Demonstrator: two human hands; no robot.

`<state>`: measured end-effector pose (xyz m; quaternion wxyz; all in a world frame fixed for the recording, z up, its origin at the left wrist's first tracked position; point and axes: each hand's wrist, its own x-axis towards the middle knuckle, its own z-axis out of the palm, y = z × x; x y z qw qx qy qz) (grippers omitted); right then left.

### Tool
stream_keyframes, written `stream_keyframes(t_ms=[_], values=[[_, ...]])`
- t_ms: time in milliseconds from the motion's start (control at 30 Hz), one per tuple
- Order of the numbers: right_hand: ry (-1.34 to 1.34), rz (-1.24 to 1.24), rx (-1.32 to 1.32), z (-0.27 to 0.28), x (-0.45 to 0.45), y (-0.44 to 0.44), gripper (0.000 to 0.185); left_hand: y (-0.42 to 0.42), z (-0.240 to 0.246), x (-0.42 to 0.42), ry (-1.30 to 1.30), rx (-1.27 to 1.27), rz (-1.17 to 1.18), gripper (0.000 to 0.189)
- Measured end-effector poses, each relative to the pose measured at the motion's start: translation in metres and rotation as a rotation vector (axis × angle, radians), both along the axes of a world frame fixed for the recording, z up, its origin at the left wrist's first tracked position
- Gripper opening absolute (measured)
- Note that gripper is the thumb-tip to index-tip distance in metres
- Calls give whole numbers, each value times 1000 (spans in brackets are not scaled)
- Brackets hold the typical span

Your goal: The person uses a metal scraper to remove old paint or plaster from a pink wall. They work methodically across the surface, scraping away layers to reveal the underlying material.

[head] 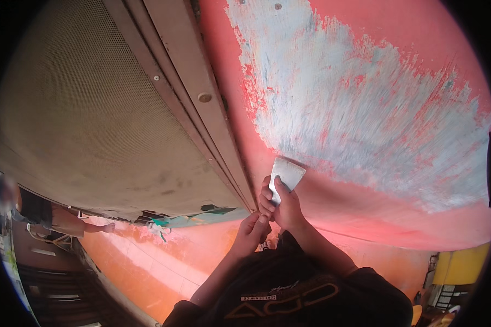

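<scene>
My right hand (287, 210) grips a putty knife (287, 176), thumb on the flat of its wide metal blade. The blade's edge points up towards a pink wall (266, 161), at the lower corner of a rough whitish-grey patch (335, 110). Whether the edge touches the wall, I cannot tell. My left hand (251, 229) is just below and left of the right one, its thumb and fingers pinched together near the right hand's fingers. Anything between those fingertips is hidden, as is the handle of the knife.
A perforated mesh panel (106, 135) in a brown frame (188, 77) with screws fills the left side. Its lower edge is torn, with green and white scraps (159, 229) there. Orange floor tiles (147, 261) lie below. Another person (45, 210) is at far left, beside a chair (51, 237).
</scene>
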<state>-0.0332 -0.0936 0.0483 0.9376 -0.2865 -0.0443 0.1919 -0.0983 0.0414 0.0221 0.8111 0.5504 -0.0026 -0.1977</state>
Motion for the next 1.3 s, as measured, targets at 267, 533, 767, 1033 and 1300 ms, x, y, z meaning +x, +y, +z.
stream_keyframes(t_ms=[267, 533, 767, 1033, 1300], values=[[18, -101, -96, 7, 13, 18, 26, 5, -10, 6, 1, -150, 69, 23], [29, -163, -134, 10, 13, 27, 28, 8, -8, 18, -60, -88, 59, 25], [45, -133, -154, 9, 14, 27, 31, 10, -12, 22, -44, -74, 64, 22], [-225, -207, -77, 90, 37, 20, 32, 2, 53, 53, -319, -81, 70, 23], [-26, -45, -115, 15, -2, 18, 33, -5, 11, 1, -29, -100, 152, 22]])
